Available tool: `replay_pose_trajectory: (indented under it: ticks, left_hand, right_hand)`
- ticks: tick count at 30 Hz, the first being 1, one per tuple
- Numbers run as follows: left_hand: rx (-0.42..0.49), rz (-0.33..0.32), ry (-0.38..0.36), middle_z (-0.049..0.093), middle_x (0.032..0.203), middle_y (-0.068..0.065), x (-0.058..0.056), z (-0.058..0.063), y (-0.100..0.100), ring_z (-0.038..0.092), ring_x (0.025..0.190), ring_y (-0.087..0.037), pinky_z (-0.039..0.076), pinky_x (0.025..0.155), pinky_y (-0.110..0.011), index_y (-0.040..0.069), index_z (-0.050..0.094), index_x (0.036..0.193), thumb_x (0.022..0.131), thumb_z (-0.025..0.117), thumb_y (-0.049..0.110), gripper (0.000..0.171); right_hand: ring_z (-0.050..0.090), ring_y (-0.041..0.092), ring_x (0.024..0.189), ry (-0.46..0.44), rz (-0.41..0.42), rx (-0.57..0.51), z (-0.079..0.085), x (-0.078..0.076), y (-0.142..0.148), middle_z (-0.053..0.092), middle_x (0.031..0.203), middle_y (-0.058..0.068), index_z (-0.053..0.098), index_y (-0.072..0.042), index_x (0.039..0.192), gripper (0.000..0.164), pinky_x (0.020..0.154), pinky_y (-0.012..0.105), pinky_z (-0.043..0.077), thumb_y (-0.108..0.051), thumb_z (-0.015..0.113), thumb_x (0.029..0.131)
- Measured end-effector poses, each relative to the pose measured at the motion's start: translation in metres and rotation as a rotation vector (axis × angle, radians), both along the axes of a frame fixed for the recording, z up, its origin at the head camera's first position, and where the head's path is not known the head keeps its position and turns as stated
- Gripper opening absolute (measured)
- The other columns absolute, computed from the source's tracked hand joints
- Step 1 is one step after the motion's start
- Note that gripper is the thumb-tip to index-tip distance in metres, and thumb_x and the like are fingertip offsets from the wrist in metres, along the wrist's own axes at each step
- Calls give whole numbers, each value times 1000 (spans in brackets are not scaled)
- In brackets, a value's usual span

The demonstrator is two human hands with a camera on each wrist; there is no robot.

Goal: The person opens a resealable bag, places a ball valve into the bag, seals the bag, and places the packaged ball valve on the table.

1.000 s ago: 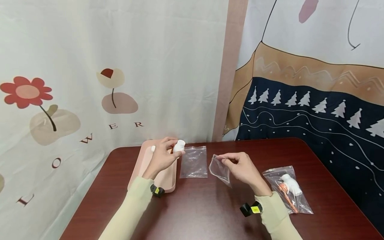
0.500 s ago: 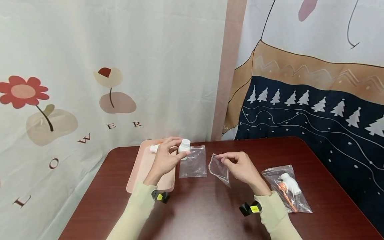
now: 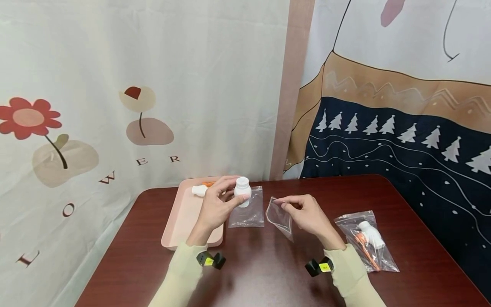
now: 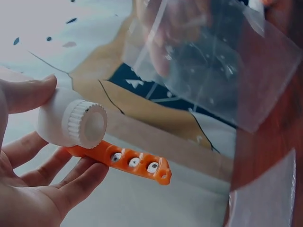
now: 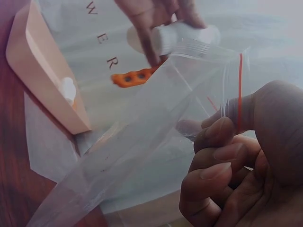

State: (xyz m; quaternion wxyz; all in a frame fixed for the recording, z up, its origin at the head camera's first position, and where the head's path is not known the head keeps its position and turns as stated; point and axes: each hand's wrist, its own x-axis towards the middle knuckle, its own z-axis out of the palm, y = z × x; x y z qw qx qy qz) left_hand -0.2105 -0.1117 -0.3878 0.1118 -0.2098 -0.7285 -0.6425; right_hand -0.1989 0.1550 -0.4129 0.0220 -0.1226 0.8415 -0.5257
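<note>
My left hand (image 3: 215, 209) holds a small white plastic bottle (image 3: 242, 192) with a ribbed cap above the table's far side. In the left wrist view an orange plastic strip (image 4: 137, 161) with round holes lies along the fingers of that hand, beneath the bottle; its other end is hidden. My right hand (image 3: 307, 215) pinches a clear zip bag (image 3: 280, 217) by its top edge. The right wrist view shows a red line along the bag's seal and the bag's mouth slightly parted. Bottle and bag are apart in the head view.
A pink tray (image 3: 184, 221) at the left bears another white bottle (image 3: 199, 190) and something orange. Between the hands a flat clear bag (image 3: 251, 217) lies on the dark red table (image 3: 261, 273). A filled bag (image 3: 387, 262) with a white bottle and orange piece lies right.
My left hand has moved right, from over the tray toward the bag, and the bottle has turned more upright. The right hand with its bag stays nearly still.
</note>
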Motion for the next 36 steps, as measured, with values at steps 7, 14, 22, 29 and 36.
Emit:
replay_pose_trajectory:
  ticks: [7,14,22,29,36]
  left_hand:
    - [78,-57,40,65,124,-11,10,14,11,68,107,-13,57,97,-28,-6,69,123,81,81,-6,44]
    - [140,-111,93,65,125,-14,20,26,23,70,103,-16,59,91,-30,-6,68,123,82,80,-7,43]
    - [183,-171,121,66,127,-14,28,29,36,70,107,-15,60,93,-31,-9,66,125,83,79,-4,44]
    - [173,-170,105,68,123,-9,30,26,45,69,105,-14,59,93,-30,-10,65,124,84,79,-3,43]
    - [195,-190,112,67,122,-11,34,23,49,70,103,-15,60,92,-29,-9,66,123,85,80,0,42]
  right_hand:
    - [38,13,41,-40,0,-12,1,2,0,49,62,1,78,-22,117,22,40,26,33,-19,66,99]
    - [40,14,41,-37,-3,-5,-2,0,-1,47,58,0,79,-21,117,22,41,24,34,-16,66,100]
    - [41,15,43,-43,7,-5,-1,0,-2,47,59,1,78,-20,117,22,41,26,35,-17,66,100]
    - [45,15,44,-10,2,8,-1,0,-8,52,59,1,77,-13,118,23,43,25,38,-15,65,99]
    - [46,15,44,-18,6,8,-1,2,-9,54,61,2,77,-13,117,23,42,27,40,-15,63,99]
